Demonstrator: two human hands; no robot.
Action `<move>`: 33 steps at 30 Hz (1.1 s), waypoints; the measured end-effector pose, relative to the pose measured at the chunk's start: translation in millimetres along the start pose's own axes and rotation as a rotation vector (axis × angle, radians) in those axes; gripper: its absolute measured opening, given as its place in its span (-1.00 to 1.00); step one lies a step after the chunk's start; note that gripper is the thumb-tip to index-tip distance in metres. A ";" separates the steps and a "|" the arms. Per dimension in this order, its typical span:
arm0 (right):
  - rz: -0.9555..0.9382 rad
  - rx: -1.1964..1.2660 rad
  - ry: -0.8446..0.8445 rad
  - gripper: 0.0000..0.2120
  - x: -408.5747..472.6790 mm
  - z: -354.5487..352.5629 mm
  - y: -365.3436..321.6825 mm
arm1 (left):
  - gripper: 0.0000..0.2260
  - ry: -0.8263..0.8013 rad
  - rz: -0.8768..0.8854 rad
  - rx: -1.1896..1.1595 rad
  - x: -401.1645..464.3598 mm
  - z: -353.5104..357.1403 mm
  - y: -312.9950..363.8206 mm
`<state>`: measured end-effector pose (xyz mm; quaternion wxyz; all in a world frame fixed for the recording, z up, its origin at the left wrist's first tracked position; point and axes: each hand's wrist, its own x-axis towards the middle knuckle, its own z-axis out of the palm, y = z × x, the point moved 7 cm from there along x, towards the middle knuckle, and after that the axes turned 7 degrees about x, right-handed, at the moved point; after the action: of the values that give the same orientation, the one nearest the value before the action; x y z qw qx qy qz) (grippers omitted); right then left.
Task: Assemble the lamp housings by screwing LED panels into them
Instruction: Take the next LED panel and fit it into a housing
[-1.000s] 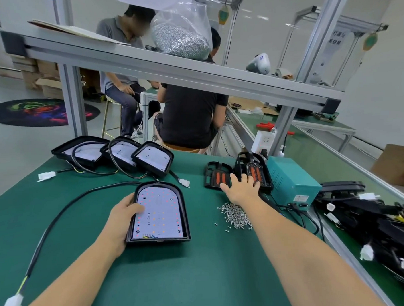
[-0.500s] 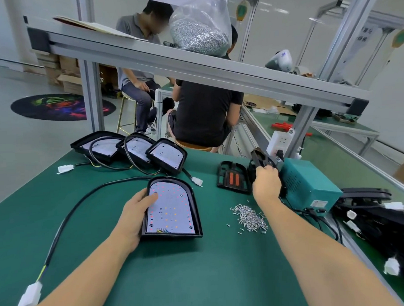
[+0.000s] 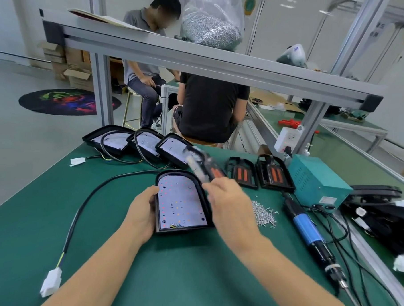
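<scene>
A black arched lamp housing (image 3: 159,201) with a white LED panel (image 3: 178,200) in it lies on the green table in front of me. My left hand (image 3: 142,215) grips its left edge. My right hand (image 3: 228,202) is closed on a black cover with orange inserts (image 3: 202,165), blurred and tilted above the housing's upper right corner. Two more black covers with orange inserts (image 3: 242,175) (image 3: 275,174) lie further right. A pile of small silver screws (image 3: 264,213) sits right of the housing. An electric screwdriver with a blue body (image 3: 307,229) lies on the table at right.
Three housings with panels (image 3: 117,139) and looped cables stand in a row at the back. A teal power box (image 3: 313,180) sits at right, a heap of black housings (image 3: 384,214) beyond it. A black cable with white plug (image 3: 50,283) trails left. Two persons sit behind the aluminium frame (image 3: 215,62).
My right hand has lifted one black cover from the stack near the teal box and carried it left, over the housing. My left hand has shifted to grip the housing's left edge.
</scene>
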<state>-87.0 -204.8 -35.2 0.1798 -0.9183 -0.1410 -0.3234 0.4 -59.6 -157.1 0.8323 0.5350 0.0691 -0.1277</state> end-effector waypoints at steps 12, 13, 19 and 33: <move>-0.059 -0.291 -0.201 -0.67 -34.7 42.6 -64.2 | -0.73 -0.220 0.070 -0.033 -9.9 10.1 2.8; -0.060 -0.293 -0.204 -0.67 -35.0 45.0 -65.3 | -0.73 -0.227 0.065 -0.030 -10.4 10.0 2.4; -0.131 -0.240 -0.120 -0.73 -39.3 54.1 -63.6 | -0.83 -0.239 0.057 0.004 -10.5 10.7 2.6; -0.111 -0.011 -0.324 -0.56 -52.6 54.6 -24.8 | -0.93 -0.138 -0.031 0.090 -4.0 9.9 -6.5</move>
<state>-106.1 -167.0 -102.8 0.1315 -0.9502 -0.2168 -0.1812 -5.5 -70.6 -157.6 0.8081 0.5607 0.0138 -0.1801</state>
